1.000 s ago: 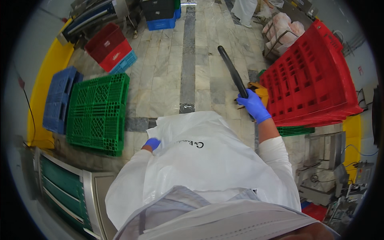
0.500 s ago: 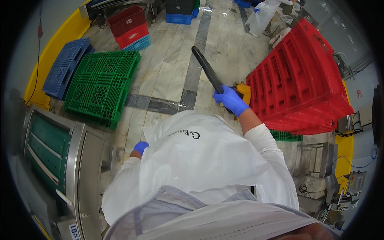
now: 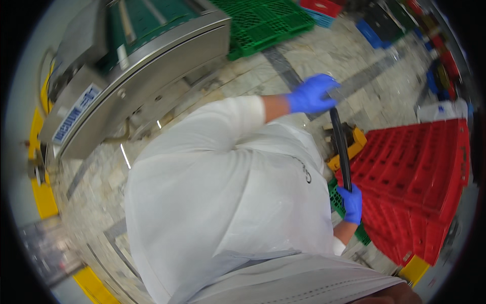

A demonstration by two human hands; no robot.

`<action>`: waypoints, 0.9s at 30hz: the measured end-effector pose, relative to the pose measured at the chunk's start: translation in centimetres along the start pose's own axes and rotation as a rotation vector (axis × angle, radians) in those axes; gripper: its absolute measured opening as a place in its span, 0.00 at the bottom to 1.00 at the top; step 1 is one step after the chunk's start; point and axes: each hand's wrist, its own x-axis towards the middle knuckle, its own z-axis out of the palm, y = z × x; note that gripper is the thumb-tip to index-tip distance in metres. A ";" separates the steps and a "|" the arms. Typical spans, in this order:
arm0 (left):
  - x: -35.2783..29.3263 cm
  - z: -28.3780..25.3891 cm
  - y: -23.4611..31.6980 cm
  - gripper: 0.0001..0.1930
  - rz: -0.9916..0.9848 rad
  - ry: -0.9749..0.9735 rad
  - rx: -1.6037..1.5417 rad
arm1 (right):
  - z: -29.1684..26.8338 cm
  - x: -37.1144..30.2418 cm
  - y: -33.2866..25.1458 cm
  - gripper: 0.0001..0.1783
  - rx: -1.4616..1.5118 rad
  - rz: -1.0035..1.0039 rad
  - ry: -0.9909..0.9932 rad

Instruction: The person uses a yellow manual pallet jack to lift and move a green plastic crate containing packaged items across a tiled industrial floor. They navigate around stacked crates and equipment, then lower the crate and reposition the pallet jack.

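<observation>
A black bar-shaped handle [image 3: 341, 147] slants down at my right, beside the yellow body of a pallet jack [image 3: 352, 147]. My right hand [image 3: 352, 204], in a blue glove, is closed round the handle's near end. At its far end is my left hand [image 3: 313, 94], also blue-gloved, with the arm stretched across my front. Its fingers look parted and slightly curved at the handle's tip; blur hides whether they touch it. Right of the jack leans a tall stack of red plastic crates or pallets [image 3: 410, 172], with a green pallet [image 3: 362, 235] under it.
At the left stands a steel machine [image 3: 152, 76] with a green belt. Beyond it lies a green pallet [image 3: 268, 23]. Black and blue crates [image 3: 377, 28] stand farther back. Someone in white [image 3: 443, 110] is behind the red stack. Yellow guards [image 3: 96, 286] run along the wall.
My view has swung left, bringing the steel machine up front. My left hand has come from my side to the handle's far end. My right hand now holds the near end.
</observation>
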 end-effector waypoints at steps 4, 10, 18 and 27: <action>-1.8 0.7 4.9 0.27 0.073 -0.819 -0.045 | 3.8 -7.6 1.9 0.11 0.032 0.094 -0.023; -11.1 -9.0 7.1 0.33 -0.179 -0.970 -0.181 | 12.8 -16.1 1.6 0.16 -0.025 -0.036 0.032; -28.4 -25.1 12.4 0.30 -0.059 -0.817 -0.142 | 31.2 -31.7 2.4 0.26 -0.381 -0.034 0.189; -31.8 -35.5 28.4 0.26 0.275 -0.680 -0.060 | 33.5 -45.5 0.5 0.29 -0.365 -0.063 0.279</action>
